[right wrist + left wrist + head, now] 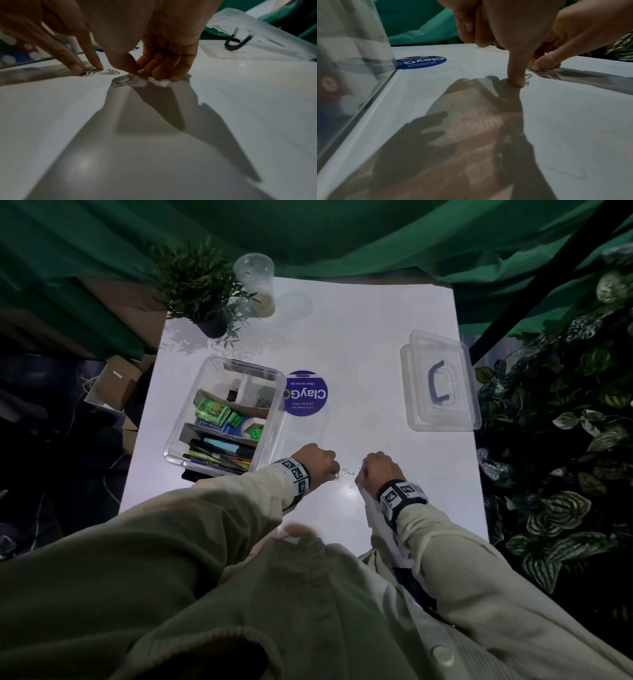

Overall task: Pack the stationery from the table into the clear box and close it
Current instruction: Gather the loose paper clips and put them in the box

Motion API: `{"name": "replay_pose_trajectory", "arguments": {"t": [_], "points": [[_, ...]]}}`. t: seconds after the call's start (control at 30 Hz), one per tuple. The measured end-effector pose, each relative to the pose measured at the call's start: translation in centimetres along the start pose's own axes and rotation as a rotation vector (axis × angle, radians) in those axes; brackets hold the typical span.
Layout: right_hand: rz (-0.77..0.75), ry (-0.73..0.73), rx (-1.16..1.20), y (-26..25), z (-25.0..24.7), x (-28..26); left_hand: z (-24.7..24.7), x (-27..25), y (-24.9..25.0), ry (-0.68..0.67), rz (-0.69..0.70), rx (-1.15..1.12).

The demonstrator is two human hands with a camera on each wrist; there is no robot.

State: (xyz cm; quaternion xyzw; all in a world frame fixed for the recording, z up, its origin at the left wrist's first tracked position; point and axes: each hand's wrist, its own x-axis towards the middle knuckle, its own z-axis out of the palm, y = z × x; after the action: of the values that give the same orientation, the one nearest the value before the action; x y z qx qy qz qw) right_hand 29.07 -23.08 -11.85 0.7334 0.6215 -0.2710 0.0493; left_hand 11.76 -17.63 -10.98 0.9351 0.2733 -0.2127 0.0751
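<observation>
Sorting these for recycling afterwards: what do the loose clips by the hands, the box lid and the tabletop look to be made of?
Paper clips: bent silvery wire, probably steel, with a bright glint.
Lid: clear, slightly frosted plastic, since the table shows through it; its dark handle looks like matte plastic.
Table: smooth glossy white top that mirrors the hands and lights, perhaps laminate; the core cannot be told.

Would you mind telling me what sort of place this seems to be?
Probably an office corner staged for recording: a white table backed by a green curtain, with a "clean as you go" pantry sticker and a potted plant on it.
</observation>
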Motion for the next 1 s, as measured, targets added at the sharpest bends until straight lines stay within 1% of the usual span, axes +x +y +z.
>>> {"name": "replay_pose_trajectory", "arguments": {"t": [0.07, 0.17, 0.23, 0.37, 0.47, 0.6, 0.67, 0.7, 0.77, 0.8, 0.87, 0.93, 1.0], "points": [[0.054, 0.028, 0.156, 0.3, 0.1, -0.1, -0.1, 0.0, 0.2, -0.001, 0.007, 0.003], [0.248, 0.136, 0.565, 1.2, 0.0, -0.3, -0.2, 0.2, 0.7, 0.014, 0.002, 0.033], [0.349, 0.193, 0.719, 1.7, -0.1, -0.8, -0.3, 0.4, 1.1, 0.032, -0.02, 0.038], [0.374, 0.178, 0.821, 1.8, -0.2, -1.4, -0.5, 0.7, 1.7, 0.039, -0.063, 0.035], [0.375, 0.191, 0.846, 1.5, -0.3, -1.4, -0.2, 0.7, 1.6, 0.026, -0.094, 0.001], [0.409, 0.2, 0.904, 0.7, -1.0, -1.1, -0.5, 0.4, 1.7, 0.026, -0.186, -0.127], [0.422, 0.198, 0.924, 0.0, -1.9, -0.8, -1.5, -0.2, 1.4, 0.092, -0.237, -0.271], [0.426, 0.197, 0.921, -0.5, -2.4, -0.5, -2.2, -0.6, 1.0, 0.158, -0.265, -0.366], [0.413, 0.204, 0.938, -2.2, -4.0, 0.0, -4.1, -1.8, -0.2, 0.34, -0.322, -0.508], [0.397, 0.198, 0.969, -3.2, -4.8, 0.5, -5.2, -2.5, -1.3, 0.429, -0.36, -0.543], [0.333, 0.181, 1.034, -5.9, -6.3, 1.4, -7.1, -4.0, -4.3, 0.559, -0.485, -0.581], [0.23, 0.179, 1.043, -9.0, -7.6, 2.5, -8.0, -5.8, -8.0, 0.615, -0.662, -0.641], [0.128, 0.195, 1.038, -12.5, -8.9, 3.4, -7.8, -7.5, -11.4, 0.597, -0.838, -0.686]]}}
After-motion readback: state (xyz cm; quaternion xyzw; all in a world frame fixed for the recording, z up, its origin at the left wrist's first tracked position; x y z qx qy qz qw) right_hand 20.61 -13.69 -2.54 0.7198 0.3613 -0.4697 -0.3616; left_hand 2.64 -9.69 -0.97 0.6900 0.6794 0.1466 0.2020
